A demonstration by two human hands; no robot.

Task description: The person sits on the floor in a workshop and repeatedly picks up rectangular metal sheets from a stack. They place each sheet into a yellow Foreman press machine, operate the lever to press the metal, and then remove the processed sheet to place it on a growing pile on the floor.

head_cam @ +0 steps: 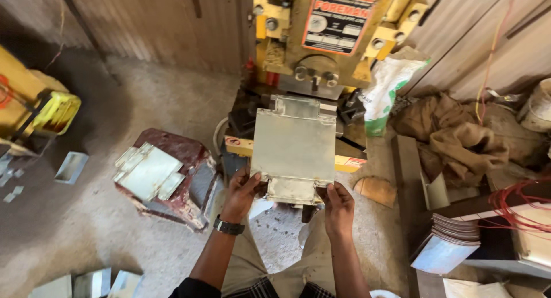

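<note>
I hold a flat grey metal sheet point(294, 146) with notched corners in both hands, its far tab resting under the head of a yellow press machine point(313, 40). My left hand point(241, 192), with a dark watch on the wrist, grips the sheet's near left corner. My right hand point(337, 206) grips the near right corner. The sheet lies level on the machine's bed point(350, 158).
A dark red stool point(195, 160) at the left carries a stack of similar cut sheets point(148, 172). More sheets point(453, 238) are piled at the right beside red wire point(516, 209), burlap sacks point(465, 140) and a white bag point(387, 88). Yellow equipment point(40, 106) stands far left.
</note>
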